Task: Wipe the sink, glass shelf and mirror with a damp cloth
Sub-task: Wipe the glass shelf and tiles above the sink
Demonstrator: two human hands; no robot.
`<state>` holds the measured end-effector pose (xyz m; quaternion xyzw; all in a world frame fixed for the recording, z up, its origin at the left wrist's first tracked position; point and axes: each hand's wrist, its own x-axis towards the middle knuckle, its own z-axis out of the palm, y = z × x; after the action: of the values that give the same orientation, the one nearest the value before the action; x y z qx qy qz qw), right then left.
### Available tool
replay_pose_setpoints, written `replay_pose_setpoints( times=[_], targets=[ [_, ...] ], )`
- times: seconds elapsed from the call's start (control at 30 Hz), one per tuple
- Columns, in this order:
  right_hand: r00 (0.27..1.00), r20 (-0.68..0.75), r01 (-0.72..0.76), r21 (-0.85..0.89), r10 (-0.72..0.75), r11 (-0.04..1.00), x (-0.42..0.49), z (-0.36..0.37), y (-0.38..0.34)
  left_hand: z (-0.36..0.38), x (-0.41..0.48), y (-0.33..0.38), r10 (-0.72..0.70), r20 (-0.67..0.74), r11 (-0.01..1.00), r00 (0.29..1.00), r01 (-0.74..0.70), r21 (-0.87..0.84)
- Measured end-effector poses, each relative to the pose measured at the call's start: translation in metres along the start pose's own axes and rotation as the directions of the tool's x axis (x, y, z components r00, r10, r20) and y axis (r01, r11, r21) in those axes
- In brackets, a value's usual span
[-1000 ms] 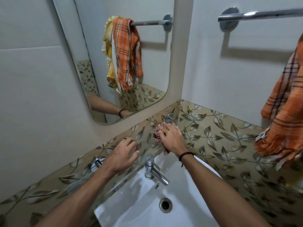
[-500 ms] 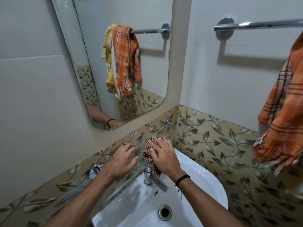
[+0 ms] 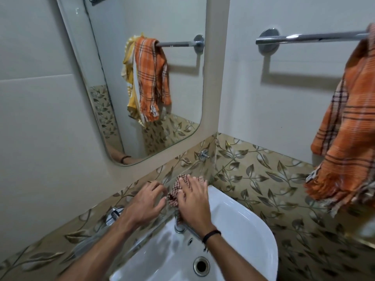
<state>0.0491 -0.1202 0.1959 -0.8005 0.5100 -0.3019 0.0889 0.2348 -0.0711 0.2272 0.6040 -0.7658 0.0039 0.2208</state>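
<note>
Right hand [image 3: 192, 199] lies flat, fingers straight and close together, pressing the checked cloth [image 3: 176, 192] down onto the glass shelf [image 3: 93, 239] just behind the tap [image 3: 180, 227]. It pins the cloth rather than gripping it. Our left hand [image 3: 146, 201], just left of the tap, has loosely bent fingers that hold nothing, and its tips seem to rest on the shelf.

We judge the cloth soft, limp and light. It bunches under the palm, so we drive it best with a flat palm over its middle. The shelf looks stiff, slick and breakable, so we would press lightly and not lean on its free edge. The sink [image 3: 243, 230] sits below and in front of the tap. The mirror [image 3: 146, 78] hangs above and behind the tap. Both are hard and smooth.
</note>
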Motion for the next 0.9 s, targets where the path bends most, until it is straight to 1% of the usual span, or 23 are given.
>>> replay_pose_setpoints(
  times=[0.07,0.1,0.17,0.23,0.3,0.37,0.4,0.43,0.47,0.5,0.53,0.57,0.6,0.63,0.7,0.77,0.83,0.87,0.9],
  targets=[
    [0.993,-0.108,-0.018,0.178,0.038,0.984,-0.019,0.013,-0.006,0.001,-0.001,-0.001,-0.011,0.008,1.0,1.0,0.011,-0.005],
    [0.986,-0.143,-0.039,0.292,0.084,0.956,-0.021,0.018,-0.008,0.0,-0.001,-0.002,-0.014,0.006,1.0,1.0,0.014,-0.009],
    [0.965,-0.158,-0.098,0.525,0.21,0.845,-0.018,0.02,-0.014,-0.001,-0.001,-0.002,-0.006,-0.005,1.0,1.0,0.006,-0.013],
    [0.917,-0.15,-0.171,0.69,0.37,0.703,-0.011,0.016,-0.02,-0.002,-0.002,-0.001,-0.012,-0.002,1.0,1.0,0.012,-0.014],
    [0.825,-0.082,-0.251,0.833,0.56,0.492,0.001,0.009,-0.022,-0.004,-0.002,0.002,-0.029,0.0,1.0,1.0,0.029,-0.013],
    [0.704,0.081,-0.321,0.922,0.706,0.215,0.023,0.007,-0.012,-0.004,-0.002,0.003,-0.037,0.008,0.999,0.999,0.037,-0.016],
    [0.643,0.178,-0.315,0.948,0.745,0.046,0.034,0.005,-0.007,-0.004,-0.002,0.004,-0.038,0.011,0.999,0.999,0.039,-0.019],
    [0.592,0.271,-0.273,0.953,0.759,-0.128,0.044,0.004,-0.001,-0.004,-0.002,0.004,-0.039,0.011,0.999,0.999,0.04,-0.02],
    [0.561,0.362,-0.212,0.932,0.744,-0.293,0.049,0.004,0.001,-0.004,-0.002,0.004,-0.04,0.011,0.999,0.999,0.04,-0.018],
    [0.575,0.433,-0.151,0.89,0.694,-0.431,0.048,0.001,-0.001,-0.004,-0.002,0.004,-0.038,0.009,0.999,0.999,0.039,-0.016],
    [0.629,0.475,-0.105,0.836,0.615,-0.538,0.042,0.001,-0.006,-0.003,-0.002,0.003,-0.037,0.006,0.999,0.999,0.037,-0.015],
    [0.698,0.483,-0.072,0.782,0.528,-0.619,0.032,0.002,-0.013,-0.003,-0.002,0.003,-0.034,0.002,0.999,0.999,0.034,-0.015],
    [0.737,0.49,-0.059,0.732,0.465,-0.679,0.02,0.008,-0.017,-0.003,-0.002,0.003,-0.034,0.0,0.999,0.999,0.034,-0.017],
    [0.732,0.525,-0.074,0.694,0.434,-0.716,0.008,0.013,-0.02,-0.004,-0.003,0.003,-0.035,0.002,0.999,0.999,0.035,-0.019],
    [0.675,0.605,-0.093,0.637,0.422,-0.765,-0.004,0.021,-0.02,-0.005,-0.002,0.004,-0.035,0.002,0.999,0.999,0.035,-0.016],
    [0.656,0.619,-0.077,0.624,0.432,-0.778,0.004,0.019,-0.014,-0.006,-0.002,0.006,-0.033,-0.002,0.999,0.999,0.033,-0.003],
    [0.602,0.644,-0.081,0.637,0.472,-0.766,0.025,0.005,-0.005,-0.006,-0.002,0.006,-0.032,-0.008,0.999,0.999,0.032,0.003],
    [0.547,0.68,-0.074,0.619,0.487,-0.782,0.035,0.001,0.002,-0.006,-0.002,0.005,-0.033,-0.011,0.999,0.999,0.033,0.004],
    [0.497,0.699,-0.079,0.627,0.514,-0.775,0.039,0.004,0.011,-0.006,-0.002,0.005,-0.035,-0.012,0.999,0.999,0.035,0.005]
  ],
)
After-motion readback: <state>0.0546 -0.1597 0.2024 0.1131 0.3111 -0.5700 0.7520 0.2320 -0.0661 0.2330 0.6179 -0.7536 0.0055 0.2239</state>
